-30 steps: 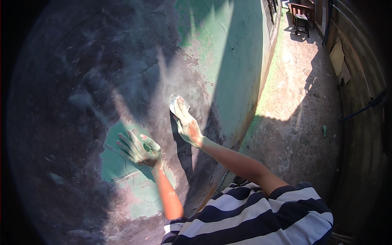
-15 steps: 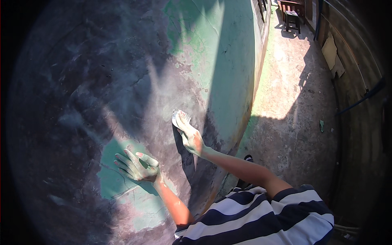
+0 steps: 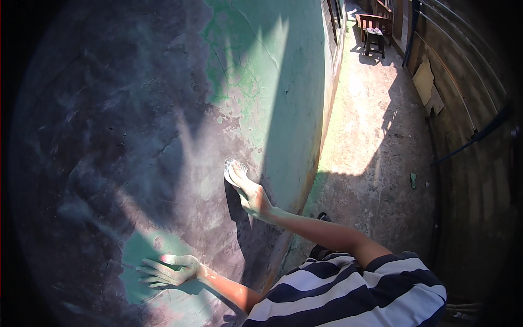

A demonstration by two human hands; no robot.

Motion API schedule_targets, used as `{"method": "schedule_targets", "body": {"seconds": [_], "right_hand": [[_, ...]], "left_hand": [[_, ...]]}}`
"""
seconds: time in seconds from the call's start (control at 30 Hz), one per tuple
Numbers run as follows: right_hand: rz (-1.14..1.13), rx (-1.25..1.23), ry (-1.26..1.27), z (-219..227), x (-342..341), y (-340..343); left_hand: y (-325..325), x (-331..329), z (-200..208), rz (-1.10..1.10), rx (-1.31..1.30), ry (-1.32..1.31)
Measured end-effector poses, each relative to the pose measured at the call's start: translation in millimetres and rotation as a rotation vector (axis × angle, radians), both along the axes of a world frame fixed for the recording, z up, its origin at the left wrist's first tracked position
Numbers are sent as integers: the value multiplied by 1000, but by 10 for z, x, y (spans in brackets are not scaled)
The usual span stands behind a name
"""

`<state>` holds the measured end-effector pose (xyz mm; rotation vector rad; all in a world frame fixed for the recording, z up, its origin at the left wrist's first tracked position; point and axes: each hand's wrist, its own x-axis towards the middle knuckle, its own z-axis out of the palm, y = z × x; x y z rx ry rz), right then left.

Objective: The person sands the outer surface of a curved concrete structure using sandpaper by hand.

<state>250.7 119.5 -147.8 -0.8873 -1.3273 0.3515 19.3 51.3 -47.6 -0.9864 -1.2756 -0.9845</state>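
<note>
My right hand (image 3: 248, 191) presses a small pale sheet of sandpaper (image 3: 233, 166) flat against the wall (image 3: 163, 109), whose green paint is worn away to dark grey patches. The sheet shows just past my fingertips. My left hand (image 3: 166, 270), dusted green, rests open with fingers spread on a lower green patch of the same wall and holds nothing. My striped shirt fills the lower edge.
A narrow concrete alley (image 3: 370, 147) runs along the wall's foot to the right, half in sun. A wooden bench and stool (image 3: 373, 27) stand at its far end. A dark fence with a pipe (image 3: 474, 131) lines the right side.
My right hand with the sandpaper has stayed on about the same spot of the wall. My left hand has slid lower on the green patch. The view has tilted.
</note>
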Motion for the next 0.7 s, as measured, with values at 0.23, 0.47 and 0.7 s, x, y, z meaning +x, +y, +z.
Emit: {"method": "schedule_targets", "body": {"seconds": [0.23,0.47,0.7], "right_hand": [[-232,-31,219,750,1243,1069],[-75,26,119,222,830,716],[-189,70,142,815,1466,1275]], "left_hand": [[73,30,-64,-95,162,-125],[319,388,-98,-161,366,-325],[472,662,-189,-160,352,-304]]}}
